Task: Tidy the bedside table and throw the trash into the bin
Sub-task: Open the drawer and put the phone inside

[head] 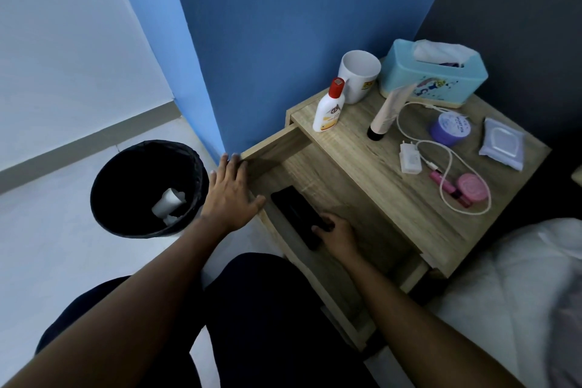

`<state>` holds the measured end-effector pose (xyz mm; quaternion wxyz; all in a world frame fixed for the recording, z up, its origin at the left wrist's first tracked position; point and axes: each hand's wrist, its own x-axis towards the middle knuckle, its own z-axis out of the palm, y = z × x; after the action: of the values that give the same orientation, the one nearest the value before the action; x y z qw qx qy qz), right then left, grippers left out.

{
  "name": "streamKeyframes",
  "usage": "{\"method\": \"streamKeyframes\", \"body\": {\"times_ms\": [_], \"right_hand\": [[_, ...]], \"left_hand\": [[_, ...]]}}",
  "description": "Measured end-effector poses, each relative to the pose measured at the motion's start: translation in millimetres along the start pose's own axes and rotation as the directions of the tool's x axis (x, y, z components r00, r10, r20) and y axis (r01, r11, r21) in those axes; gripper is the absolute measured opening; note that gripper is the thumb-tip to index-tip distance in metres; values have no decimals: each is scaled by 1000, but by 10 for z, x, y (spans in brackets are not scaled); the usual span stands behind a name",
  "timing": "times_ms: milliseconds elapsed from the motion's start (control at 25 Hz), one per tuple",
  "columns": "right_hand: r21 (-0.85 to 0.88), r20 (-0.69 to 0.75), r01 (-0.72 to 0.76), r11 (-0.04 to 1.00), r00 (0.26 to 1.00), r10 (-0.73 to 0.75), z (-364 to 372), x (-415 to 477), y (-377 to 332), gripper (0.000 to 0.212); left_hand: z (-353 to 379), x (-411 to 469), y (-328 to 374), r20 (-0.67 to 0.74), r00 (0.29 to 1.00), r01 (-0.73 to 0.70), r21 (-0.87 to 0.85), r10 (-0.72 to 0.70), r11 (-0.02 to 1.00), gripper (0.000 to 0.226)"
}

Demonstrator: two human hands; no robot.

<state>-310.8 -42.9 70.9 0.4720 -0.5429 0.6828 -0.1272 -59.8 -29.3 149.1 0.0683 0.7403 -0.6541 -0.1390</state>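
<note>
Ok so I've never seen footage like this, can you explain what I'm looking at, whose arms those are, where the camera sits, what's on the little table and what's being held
There is no machine here. A person wears a wide-angle camera on the head, looking down, so the two bare arms are their own. The left hand rests flat on the side edge of the open drawer of a wooden bedside table. The right hand is inside the drawer, fingers on a flat black object, perhaps a phone. On top stand a white mug, a lotion bottle, a blue tissue box and a cream tube; a white charger with its cable, a purple jar, a wipes pack and small pink cosmetics lie there too. A black bin on the floor holds white trash.
</note>
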Motion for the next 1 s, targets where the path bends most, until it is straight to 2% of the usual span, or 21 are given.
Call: {"method": "streamKeyframes", "body": {"times_ms": [280,600,1000], "right_hand": [[38,44,88,995,995,-90,280,83,-197,42],[-37,87,195,980,978,-192,467,183,-375,39],[33,107,199,979,974,-201,495,216,-457,37]], "left_hand": [[-3,1,1,-6,1000,1,-5,-1,1000,93],[-6,-3,5,-24,1000,-2,-29,1,1000,91],[3,-2,-3,-24,1000,-8,-47,7,999,87]]}}
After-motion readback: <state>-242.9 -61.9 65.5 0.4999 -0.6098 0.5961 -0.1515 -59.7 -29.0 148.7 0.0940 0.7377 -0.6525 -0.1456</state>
